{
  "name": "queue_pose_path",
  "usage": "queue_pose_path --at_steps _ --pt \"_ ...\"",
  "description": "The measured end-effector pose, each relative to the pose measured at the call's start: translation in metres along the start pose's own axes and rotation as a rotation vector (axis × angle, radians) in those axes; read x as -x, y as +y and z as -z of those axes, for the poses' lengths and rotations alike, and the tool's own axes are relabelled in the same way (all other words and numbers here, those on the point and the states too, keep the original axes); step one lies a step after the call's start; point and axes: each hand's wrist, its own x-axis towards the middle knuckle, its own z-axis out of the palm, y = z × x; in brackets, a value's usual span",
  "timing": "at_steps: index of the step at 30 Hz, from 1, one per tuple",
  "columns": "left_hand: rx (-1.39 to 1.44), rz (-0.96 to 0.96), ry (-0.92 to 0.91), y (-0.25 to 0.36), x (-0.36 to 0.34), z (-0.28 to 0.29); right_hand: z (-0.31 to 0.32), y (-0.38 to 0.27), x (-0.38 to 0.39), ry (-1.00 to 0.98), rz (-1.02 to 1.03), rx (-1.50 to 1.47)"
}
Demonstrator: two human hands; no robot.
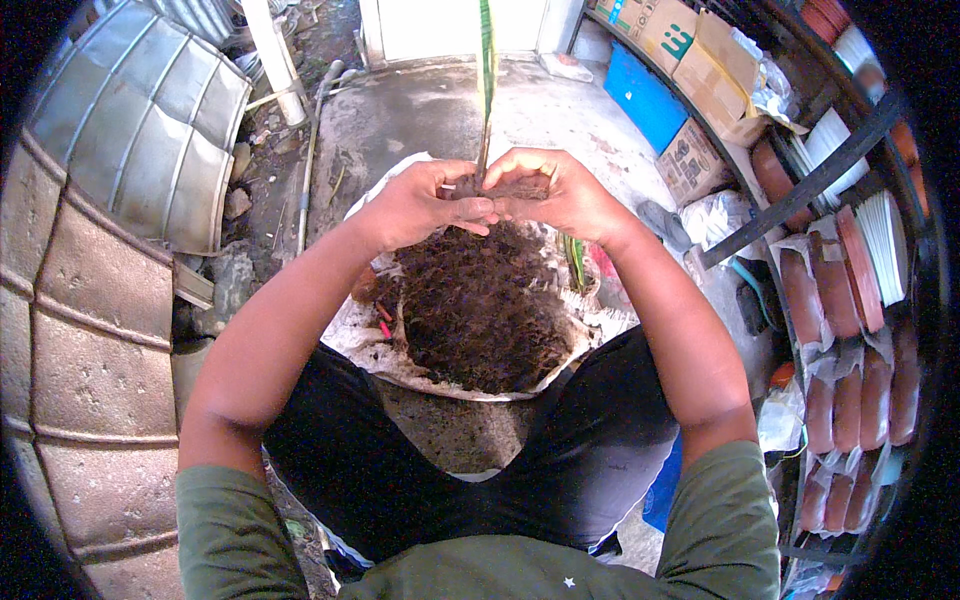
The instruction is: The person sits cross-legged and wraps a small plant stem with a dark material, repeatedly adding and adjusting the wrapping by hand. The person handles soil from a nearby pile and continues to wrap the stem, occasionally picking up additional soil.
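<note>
A snake plant (487,80), one tall narrow green leaf with yellowish edges, stands upright between my hands. My left hand (432,208) closes around its base from the left, with thumb and fingers pointing inward. From the other side my right hand (545,190) curls about the same base, its fingers bent. Brown soil-like material (522,187) shows between the hands; the roots are hidden. Below them lies a heap of dark, crumbly soil (480,310) on a white sack (390,372). Another snake plant leaf (575,262) lies at the heap's right side.
A small red-handled object (384,328) lies on the sack's left part. Shelves at right hold reddish-brown pots (805,290) and cardboard boxes (690,45). A blue crate (645,97) stands near them. Metal sheets (150,110) lean at left, beside a patterned brown panel (100,380).
</note>
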Motion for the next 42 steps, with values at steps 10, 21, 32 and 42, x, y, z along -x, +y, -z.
queue_pose_path --at_steps 10,21,32,42 --pt "0.116 -0.015 -0.057 0.005 -0.001 -0.006 0.005 -0.006 0.004 0.081 -0.146 -0.123" --pt "0.388 -0.041 -0.038 -0.005 0.007 0.001 0.015 0.011 0.007 0.078 -0.219 -0.285" --pt "0.299 -0.089 0.168 -0.001 0.008 0.019 0.040 0.039 0.021 0.071 -0.585 0.055" --pt "0.061 -0.076 0.189 0.007 0.006 0.003 0.012 0.040 0.009 -0.120 -0.482 0.714"
